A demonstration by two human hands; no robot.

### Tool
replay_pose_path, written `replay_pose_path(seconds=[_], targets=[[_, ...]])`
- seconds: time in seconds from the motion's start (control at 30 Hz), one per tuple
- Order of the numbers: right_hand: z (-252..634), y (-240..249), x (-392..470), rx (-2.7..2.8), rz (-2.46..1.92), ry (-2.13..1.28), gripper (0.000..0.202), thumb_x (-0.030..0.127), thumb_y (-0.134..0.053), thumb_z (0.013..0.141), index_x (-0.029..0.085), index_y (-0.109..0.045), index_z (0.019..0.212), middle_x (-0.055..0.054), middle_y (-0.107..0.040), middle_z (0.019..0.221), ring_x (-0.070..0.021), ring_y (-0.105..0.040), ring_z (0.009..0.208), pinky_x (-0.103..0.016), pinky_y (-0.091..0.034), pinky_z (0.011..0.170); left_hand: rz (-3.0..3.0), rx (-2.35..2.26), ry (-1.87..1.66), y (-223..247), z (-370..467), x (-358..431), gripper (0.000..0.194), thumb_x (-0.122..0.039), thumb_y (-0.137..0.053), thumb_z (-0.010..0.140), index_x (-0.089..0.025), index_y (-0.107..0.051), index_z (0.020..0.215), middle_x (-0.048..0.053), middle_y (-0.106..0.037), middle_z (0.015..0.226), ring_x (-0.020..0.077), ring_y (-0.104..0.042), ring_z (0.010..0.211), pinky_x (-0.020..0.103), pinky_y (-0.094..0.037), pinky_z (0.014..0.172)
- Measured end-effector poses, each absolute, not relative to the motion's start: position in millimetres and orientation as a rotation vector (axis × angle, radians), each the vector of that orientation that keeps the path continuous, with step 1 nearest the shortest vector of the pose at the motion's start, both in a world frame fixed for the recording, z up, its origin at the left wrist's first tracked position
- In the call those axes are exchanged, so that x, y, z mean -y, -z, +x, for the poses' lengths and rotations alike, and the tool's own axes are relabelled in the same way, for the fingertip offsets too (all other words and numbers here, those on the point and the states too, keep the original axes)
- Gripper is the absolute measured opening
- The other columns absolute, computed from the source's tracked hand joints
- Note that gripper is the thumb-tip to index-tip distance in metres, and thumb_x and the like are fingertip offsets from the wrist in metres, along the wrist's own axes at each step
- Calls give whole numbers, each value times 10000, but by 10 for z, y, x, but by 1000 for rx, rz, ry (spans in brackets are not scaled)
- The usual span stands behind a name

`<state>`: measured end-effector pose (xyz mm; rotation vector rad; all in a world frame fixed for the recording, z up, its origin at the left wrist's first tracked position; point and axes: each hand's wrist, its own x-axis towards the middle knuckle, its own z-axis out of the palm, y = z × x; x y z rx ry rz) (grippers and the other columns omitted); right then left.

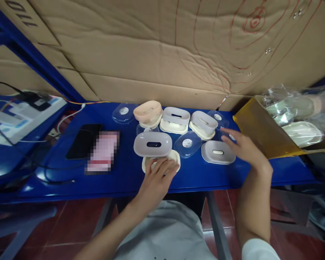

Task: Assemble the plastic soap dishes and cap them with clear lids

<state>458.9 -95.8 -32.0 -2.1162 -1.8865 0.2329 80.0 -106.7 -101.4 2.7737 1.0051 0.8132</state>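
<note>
My left hand [161,171] is over a cream oval tray [175,156], fingers curled down onto it and covering much of it. Just behind that tray sits a pale grey soap dish [141,146] with a slot in its floor. My right hand [242,146] is spread above a clear plastic lid [222,134], its fingertips near the lid's edge. In front of those fingers rests another grey soap dish [224,157]. At the back stand a peach soap dish [147,112] and two grey ones, one in the middle [176,121] and one to the right [204,124], each on a cream tray.
More clear lids lie about, one at the left [121,115] and one in the centre [191,144]. Two phones [82,142] lie on the blue table [130,180]. A power strip [24,119] is far left. An open cardboard box [256,133] with bagged dishes stands right.
</note>
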Motion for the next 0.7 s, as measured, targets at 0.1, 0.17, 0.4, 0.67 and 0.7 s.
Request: replay_pose_path(seconds=[0.1, 0.17, 0.4, 0.67, 0.7], targets=[[4347, 597, 1408, 1974, -1951, -226, 481, 567, -542, 1065, 315, -654, 1459, -82, -627, 1573, -340, -572, 1471, -559, -455, 1212, 2750, -981, -775, 1058, 846, 1072, 391, -24, -514, 1041, -212, -674, 1344, 96, -731, 1357, 275, -616, 1340, 523, -370, 1195], [4228, 791, 1650, 1988, -1921, -96, 492, 561, -577, 1055, 338, -625, 1491, -91, -625, 1570, -355, -570, 1467, -610, -402, 1230, 2767, -939, -739, 1086, 846, 1088, 436, -1, -506, 1014, -207, -664, 1364, 111, -712, 1386, 288, -603, 1366, 540, -378, 1196], [4202, 859, 1939, 1986, -1947, 62, 377, 494, -526, 1094, 382, -653, 1431, -70, -724, 1448, -352, -682, 1298, -599, -382, 1116, 2781, -880, -778, 1049, 710, 1180, 419, -31, -518, 1020, -224, -658, 1364, 121, -685, 1444, 300, -576, 1418, 599, -308, 1253], [4392, 781, 1540, 1820, -1910, 81, 370, 564, -509, 1072, 293, -723, 1205, -90, -803, 1272, -342, -738, 1144, -509, -436, 1007, 2733, -1099, -882, 1101, 424, 1235, 300, -144, -603, 1055, -225, -674, 1334, 157, -675, 1440, 321, -610, 1383, 612, -342, 1221], [4379, 790, 1495, 1862, -1905, 61, 363, 562, -508, 1073, 290, -716, 1191, -87, -802, 1276, -345, -736, 1149, -510, -429, 1005, 2729, -1117, -879, 1112, 400, 1242, 296, -147, -601, 1056, -226, -678, 1330, 155, -674, 1443, 323, -607, 1387, 613, -344, 1221]])
